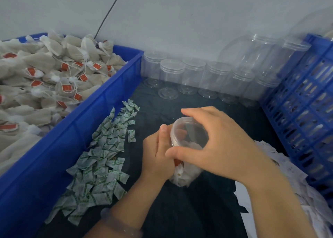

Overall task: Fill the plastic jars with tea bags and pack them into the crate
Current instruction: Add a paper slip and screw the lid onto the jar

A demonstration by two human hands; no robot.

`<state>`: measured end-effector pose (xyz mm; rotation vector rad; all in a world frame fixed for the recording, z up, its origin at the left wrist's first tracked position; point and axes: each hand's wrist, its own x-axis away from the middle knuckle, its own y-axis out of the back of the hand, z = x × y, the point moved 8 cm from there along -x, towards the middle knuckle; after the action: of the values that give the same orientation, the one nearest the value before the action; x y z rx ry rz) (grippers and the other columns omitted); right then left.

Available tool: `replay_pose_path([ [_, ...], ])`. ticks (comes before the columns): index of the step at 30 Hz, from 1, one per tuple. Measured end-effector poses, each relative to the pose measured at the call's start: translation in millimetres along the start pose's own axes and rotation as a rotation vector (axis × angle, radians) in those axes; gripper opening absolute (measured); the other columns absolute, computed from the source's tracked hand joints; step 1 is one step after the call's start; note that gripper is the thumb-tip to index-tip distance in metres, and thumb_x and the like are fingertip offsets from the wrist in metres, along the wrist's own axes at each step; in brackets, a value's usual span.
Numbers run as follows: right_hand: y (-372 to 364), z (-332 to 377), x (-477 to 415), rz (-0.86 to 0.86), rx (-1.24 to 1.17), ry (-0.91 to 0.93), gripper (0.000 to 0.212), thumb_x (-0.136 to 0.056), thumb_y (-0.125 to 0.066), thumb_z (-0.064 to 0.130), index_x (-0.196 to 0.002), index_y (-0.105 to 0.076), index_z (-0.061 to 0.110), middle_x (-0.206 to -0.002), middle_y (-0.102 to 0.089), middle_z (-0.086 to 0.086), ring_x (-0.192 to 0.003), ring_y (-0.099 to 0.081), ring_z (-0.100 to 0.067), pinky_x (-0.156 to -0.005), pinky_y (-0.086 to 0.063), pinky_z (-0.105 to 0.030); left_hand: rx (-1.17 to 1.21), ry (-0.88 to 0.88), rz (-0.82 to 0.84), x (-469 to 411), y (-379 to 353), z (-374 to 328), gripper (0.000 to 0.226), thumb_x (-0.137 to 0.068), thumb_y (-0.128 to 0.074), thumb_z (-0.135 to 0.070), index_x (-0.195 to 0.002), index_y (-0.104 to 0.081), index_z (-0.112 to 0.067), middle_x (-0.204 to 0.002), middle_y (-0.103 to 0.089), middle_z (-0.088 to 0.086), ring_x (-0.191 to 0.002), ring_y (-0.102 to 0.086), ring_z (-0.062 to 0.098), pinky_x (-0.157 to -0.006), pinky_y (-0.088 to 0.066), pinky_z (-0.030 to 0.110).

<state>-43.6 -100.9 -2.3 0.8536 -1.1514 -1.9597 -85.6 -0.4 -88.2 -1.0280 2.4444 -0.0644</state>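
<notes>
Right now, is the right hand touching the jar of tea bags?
Touching. The head view shows the right hand with thumb and fingers curled round the top of the jar, while the left hand grips its body.

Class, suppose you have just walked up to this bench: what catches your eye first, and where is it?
Centre stage, the left hand and right hand grip a part-filled clear jar. At left, a blue bin is heaped with red-tagged tea bags; empty jars line the back wall.
</notes>
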Motion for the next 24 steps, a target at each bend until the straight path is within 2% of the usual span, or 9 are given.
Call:
replay_pose_path([
  [3,2.1,12.5,-0.3,0.017,-0.089,0.084,0.067,-0.061,-0.066,0.062,-0.124,-0.052,0.044,-0.120,-0.052,0.025,-0.115,-0.047,-0.001,-0.097,-0.043,-0.029,0.065,0.044,0.083,-1.8,-2.5,3.0,0.060,-0.098,-0.025,-0.022,-0.059,-0.070,-0.027,-0.050,-0.061,-0.012,-0.050,-0.058,-0.001,-0.052,-0.043,0.012],
  [6,38.4,19.4,9.7,-0.125,-0.379,0.278,0.047,-0.069,-0.069,0.044,-0.115,-0.059,0.040,-0.111,-0.062,0.021,-0.110,-0.059,-0.008,-0.093,-0.047,-0.023,0.160,0.105,0.232,-1.4,-14.9,3.3,0.053,-0.097,-0.022,-0.012,-0.070,-0.063,0.009,-0.053,-0.064,-0.009,-0.054,-0.062,0.000,-0.056,-0.048,0.015],
  [8,44.3,14.6,11.2,-0.149,-0.292,0.285,0.050,-0.068,-0.068,0.049,-0.117,-0.057,0.045,-0.115,-0.059,0.024,-0.115,-0.056,-0.006,-0.094,-0.045,-0.025,0.143,0.138,0.205,-0.5,-15.8,6.8,0.052,-0.097,-0.023,-0.021,-0.074,-0.060,0.005,-0.052,-0.065,-0.001,-0.058,-0.064,0.005,-0.055,-0.050,0.021],
  [10,24.3,6.9,5.4,-0.019,-0.207,0.177,0.056,-0.065,-0.071,0.056,-0.118,-0.055,0.049,-0.118,-0.053,0.028,-0.118,-0.048,0.000,-0.097,-0.043,-0.027,0.129,0.162,0.148,1.5,-13.4,12.2,0.057,-0.095,-0.028,-0.031,-0.070,-0.070,-0.001,-0.058,-0.065,0.014,-0.063,-0.064,0.017,-0.057,-0.051,0.033],
  [12,4.3,0.5,2.5,0.080,-0.186,0.123,0.058,-0.065,-0.076,0.056,-0.119,-0.057,0.047,-0.118,-0.051,0.027,-0.117,-0.044,0.003,-0.098,-0.042,-0.026,0.111,0.149,0.110,2.5,-10.1,12.2,0.056,-0.094,-0.028,-0.034,-0.062,-0.071,-0.018,-0.057,-0.065,0.004,-0.060,-0.062,0.010,-0.056,-0.049,0.025],
  [14,-1.4,-2.7,0.7,0.098,-0.204,0.111,0.059,-0.064,-0.078,0.054,-0.119,-0.057,0.046,-0.116,-0.051,0.026,-0.117,-0.044,0.003,-0.096,-0.041,-0.021,0.082,0.132,0.106,2.6,-10.0,9.8,0.056,-0.095,-0.027,-0.035,-0.061,-0.070,-0.024,-0.058,-0.065,-0.002,-0.058,-0.061,0.006,-0.057,-0.047,0.018],
  [18,-2.9,-2.2,-0.7,0.096,-0.176,0.123,0.061,-0.061,-0.074,0.057,-0.118,-0.055,0.049,-0.115,-0.047,0.029,-0.116,-0.040,0.006,-0.088,-0.036,-0.009,0.050,0.119,0.055,3.1,-6.7,8.0,0.055,-0.094,-0.027,-0.035,-0.057,-0.066,-0.026,-0.053,-0.061,-0.006,-0.053,-0.056,0.002,-0.053,-0.043,0.016],
  [21,-4.6,-2.1,-1.1,0.097,-0.178,0.106,0.059,-0.065,-0.080,0.050,-0.118,-0.055,0.049,-0.115,-0.046,0.029,-0.115,-0.039,0.006,-0.089,-0.035,-0.009,0.026,0.113,0.040,5.2,-6.5,8.4,0.056,-0.095,-0.026,-0.035,-0.054,-0.065,-0.030,-0.049,-0.058,-0.008,-0.049,-0.053,-0.001,-0.051,-0.041,0.013],
  [24,-6.1,-1.5,-2.3,0.078,-0.152,0.072,0.057,-0.065,-0.075,0.051,-0.117,-0.053,0.048,-0.114,-0.045,0.027,-0.112,-0.037,0.005,-0.090,-0.036,-0.014,0.030,0.127,0.018,5.0,-5.3,11.3,0.057,-0.094,-0.026,-0.039,-0.056,-0.067,-0.029,-0.049,-0.059,-0.004,-0.049,-0.056,0.003,-0.049,-0.044,0.017],
])
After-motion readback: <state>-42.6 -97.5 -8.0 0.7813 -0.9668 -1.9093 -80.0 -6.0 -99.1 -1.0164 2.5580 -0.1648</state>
